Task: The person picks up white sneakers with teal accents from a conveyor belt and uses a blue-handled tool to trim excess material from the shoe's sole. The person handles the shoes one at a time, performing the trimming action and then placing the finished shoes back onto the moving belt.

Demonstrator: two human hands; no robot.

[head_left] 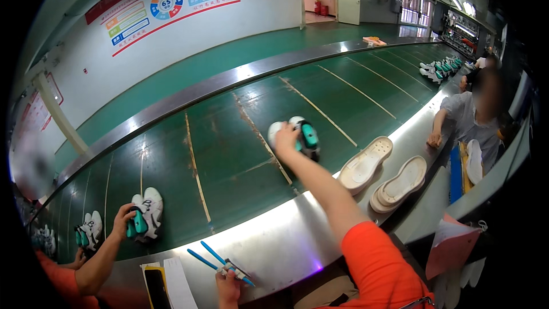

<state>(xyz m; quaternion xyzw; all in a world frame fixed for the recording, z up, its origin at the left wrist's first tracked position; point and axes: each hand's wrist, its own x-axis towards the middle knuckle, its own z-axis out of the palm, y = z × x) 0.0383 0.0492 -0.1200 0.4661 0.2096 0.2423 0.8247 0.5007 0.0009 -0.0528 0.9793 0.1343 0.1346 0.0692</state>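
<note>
My right hand [286, 137] is extended over the green conveyor belt [229, 154] with its fingers curled down onto a pair of white shoes [297, 136] fitted with teal lasts. The hand grips the near side of the pair. The pair sits on the belt near its middle, closer to the near steel edge than to the far edge.

My left hand [229, 287] is low, at the near edge of the steel counter [280, 240] that borders the belt. It is closed around two blue pens or brushes [220, 262], whose tips point up-left across the steel.

Two pale shoe soles [383, 174] lie side by side on the steel counter to the right of my right forearm, near the belt's near edge, well apart from the gripped pair.

At the lower left, another person's hand [123, 220] rests on a second pair of white shoes [146, 214] with teal lasts, near the belt's near edge. A third pair [88, 229] lies just left of it. Papers and a dark phone [163, 286] lie at the counter's near edge, left of my left hand. More shoe pairs [440, 68] lie at the belt's far right end, beside a seated person [472, 120].
</note>
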